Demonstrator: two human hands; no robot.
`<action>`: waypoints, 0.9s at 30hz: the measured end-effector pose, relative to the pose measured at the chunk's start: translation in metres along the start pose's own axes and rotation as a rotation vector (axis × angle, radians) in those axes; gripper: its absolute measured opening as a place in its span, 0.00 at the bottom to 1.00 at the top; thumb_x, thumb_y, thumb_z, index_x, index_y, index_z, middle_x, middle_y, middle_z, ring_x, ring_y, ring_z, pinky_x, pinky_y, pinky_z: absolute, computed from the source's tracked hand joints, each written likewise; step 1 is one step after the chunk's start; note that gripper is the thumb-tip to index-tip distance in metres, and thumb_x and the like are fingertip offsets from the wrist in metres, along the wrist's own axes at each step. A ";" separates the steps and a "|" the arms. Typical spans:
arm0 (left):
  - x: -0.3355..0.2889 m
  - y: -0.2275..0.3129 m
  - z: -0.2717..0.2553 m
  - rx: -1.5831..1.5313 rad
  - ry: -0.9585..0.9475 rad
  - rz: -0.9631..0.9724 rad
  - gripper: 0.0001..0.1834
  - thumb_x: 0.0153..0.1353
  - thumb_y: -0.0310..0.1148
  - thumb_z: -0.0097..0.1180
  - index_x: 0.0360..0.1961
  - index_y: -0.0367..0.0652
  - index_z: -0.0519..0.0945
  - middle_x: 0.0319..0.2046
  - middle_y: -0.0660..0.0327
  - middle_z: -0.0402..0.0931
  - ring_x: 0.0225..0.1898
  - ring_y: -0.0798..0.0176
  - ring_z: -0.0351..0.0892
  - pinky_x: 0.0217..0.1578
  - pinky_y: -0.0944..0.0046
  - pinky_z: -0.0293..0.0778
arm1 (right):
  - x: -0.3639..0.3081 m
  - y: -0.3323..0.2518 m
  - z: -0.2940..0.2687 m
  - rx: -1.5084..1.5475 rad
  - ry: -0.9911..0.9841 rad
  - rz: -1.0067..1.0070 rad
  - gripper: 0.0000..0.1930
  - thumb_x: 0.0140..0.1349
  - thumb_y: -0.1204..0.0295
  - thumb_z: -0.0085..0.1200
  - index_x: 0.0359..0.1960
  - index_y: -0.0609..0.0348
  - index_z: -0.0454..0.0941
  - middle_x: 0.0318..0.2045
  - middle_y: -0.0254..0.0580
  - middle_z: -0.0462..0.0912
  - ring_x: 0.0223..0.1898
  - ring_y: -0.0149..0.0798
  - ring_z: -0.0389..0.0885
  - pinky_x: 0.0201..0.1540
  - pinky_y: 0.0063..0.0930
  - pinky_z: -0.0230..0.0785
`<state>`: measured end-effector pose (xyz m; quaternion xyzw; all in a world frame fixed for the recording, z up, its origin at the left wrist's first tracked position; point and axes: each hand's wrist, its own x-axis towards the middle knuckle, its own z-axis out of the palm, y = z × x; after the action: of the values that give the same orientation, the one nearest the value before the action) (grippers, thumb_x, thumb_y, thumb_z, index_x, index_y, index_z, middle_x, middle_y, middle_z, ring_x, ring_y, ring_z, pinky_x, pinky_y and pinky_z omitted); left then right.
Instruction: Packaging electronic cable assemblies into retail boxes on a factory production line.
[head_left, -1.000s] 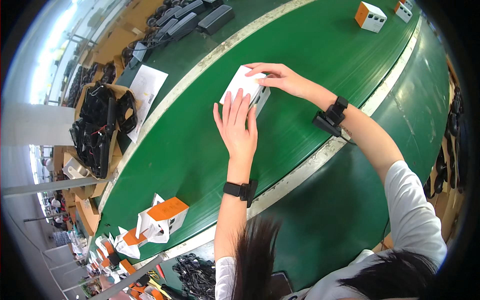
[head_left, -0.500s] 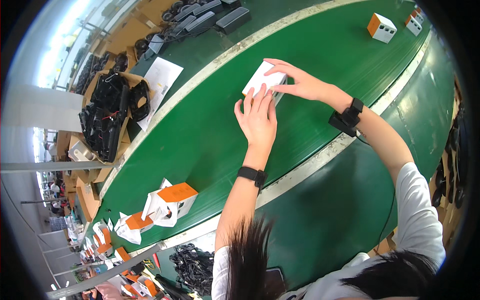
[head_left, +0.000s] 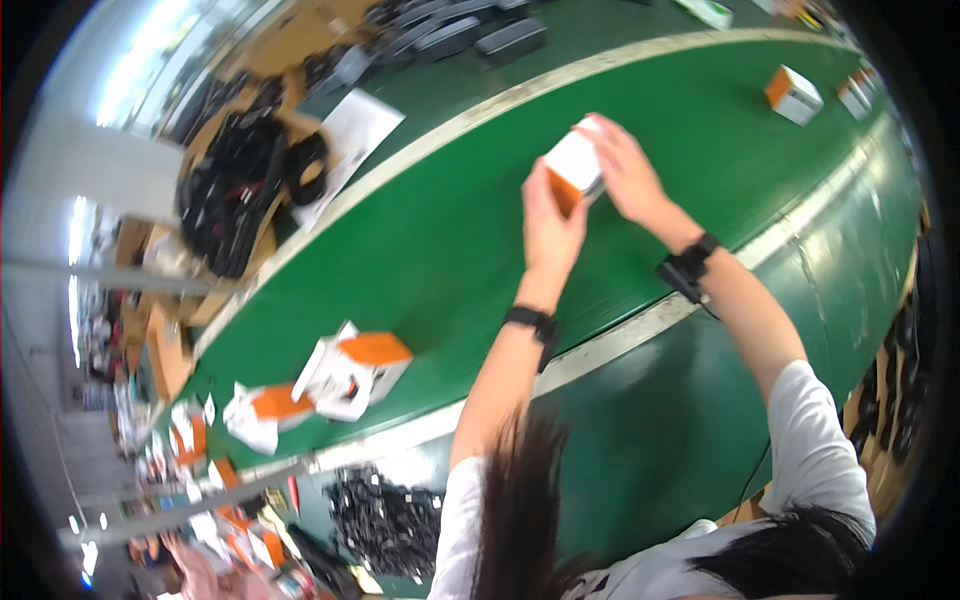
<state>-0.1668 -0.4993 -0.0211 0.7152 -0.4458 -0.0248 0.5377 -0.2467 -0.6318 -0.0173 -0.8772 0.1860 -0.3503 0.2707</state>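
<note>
A small white and orange box is between my two hands over the green conveyor belt. My left hand grips its near left side, next to the orange face. On the right, my right hand holds the far right side, fingers along the edge. The white top faces up, while the side under my right palm is hidden. Both wrists carry black straps, and the right one also has a small black device. The picture is somewhat blurred by motion.
Open orange and white boxes with white paper stand at the belt's left. Closed boxes sit at its far right. Beyond the belt are a carton of black parts and a white sheet. Black cables lie nearer me.
The box has turned, bringing its orange side into view. My left hand has moved from its top to its left side. The whole view has shifted, with boxes on the left sitting higher.
</note>
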 end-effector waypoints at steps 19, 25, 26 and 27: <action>-0.124 0.054 -0.234 0.194 0.343 0.212 0.05 0.48 0.20 0.53 0.28 0.40 0.76 0.21 0.65 0.75 0.19 0.75 0.70 0.18 0.77 0.64 | -0.059 -0.049 -0.106 -0.003 0.007 0.035 0.19 0.62 0.70 0.42 0.56 0.56 0.64 0.60 0.40 0.59 0.61 0.38 0.57 0.61 0.33 0.48; -0.211 -0.041 -0.337 1.072 0.182 -0.226 0.15 0.46 0.29 0.59 0.37 0.40 0.74 0.35 0.59 0.73 0.44 0.56 0.68 0.45 0.49 0.61 | -0.084 -0.096 -0.100 0.110 -0.147 0.105 0.20 0.60 0.74 0.43 0.55 0.57 0.64 0.60 0.41 0.60 0.61 0.38 0.57 0.60 0.33 0.49; -0.218 -0.049 -0.339 1.064 0.190 -0.227 0.15 0.46 0.29 0.59 0.37 0.40 0.74 0.35 0.59 0.73 0.44 0.56 0.68 0.45 0.49 0.61 | -0.084 -0.105 -0.095 0.102 -0.148 0.097 0.20 0.60 0.74 0.43 0.55 0.57 0.64 0.60 0.41 0.60 0.61 0.38 0.57 0.60 0.33 0.49; -0.220 -0.055 -0.341 1.014 0.032 -0.335 0.12 0.46 0.30 0.59 0.35 0.42 0.76 0.34 0.61 0.73 0.44 0.57 0.68 0.44 0.49 0.61 | -0.084 -0.113 -0.090 0.115 -0.189 0.081 0.19 0.59 0.75 0.44 0.54 0.57 0.65 0.59 0.42 0.61 0.61 0.38 0.57 0.60 0.33 0.50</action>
<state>-0.0896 -0.0969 -0.0189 0.9469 -0.2734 0.1193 0.1199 -0.3527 -0.5311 0.0626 -0.8811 0.1744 -0.2649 0.3507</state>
